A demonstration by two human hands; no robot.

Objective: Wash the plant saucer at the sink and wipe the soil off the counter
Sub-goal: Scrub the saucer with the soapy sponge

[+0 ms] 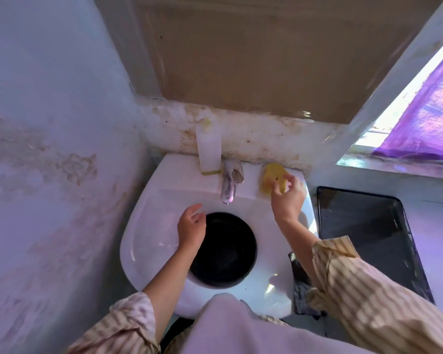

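Head view shows your two striped sleeves [368,290] nearest, then the white sink [149,226] with one black saucer [228,254] lying flat in its bowl, below the tap [229,183]. Your left hand [191,226] hovers at the saucer's left rim with fingers loosely curled, gripping nothing as far as you can tell. Your right hand [288,198] reaches up to the one yellow sponge [271,180] on the sink's back ledge, fingers spread over it and not yet closed; whether they touch it is unclear. Right of the sink lie one dark rag [301,284] and one black tray [368,233] on the counter [435,231]. Farther back, one white bottle [208,149] stands just beside the tap. No water shows at the spout. Watch these risks: the sponge sits near the ledge edge, so a hasty grab could knock it behind the sink; your left hand does not steady the saucer, so scrubbing may make it slide or tip; a strong stream on the flat saucer could splash muddy water onto the counter.
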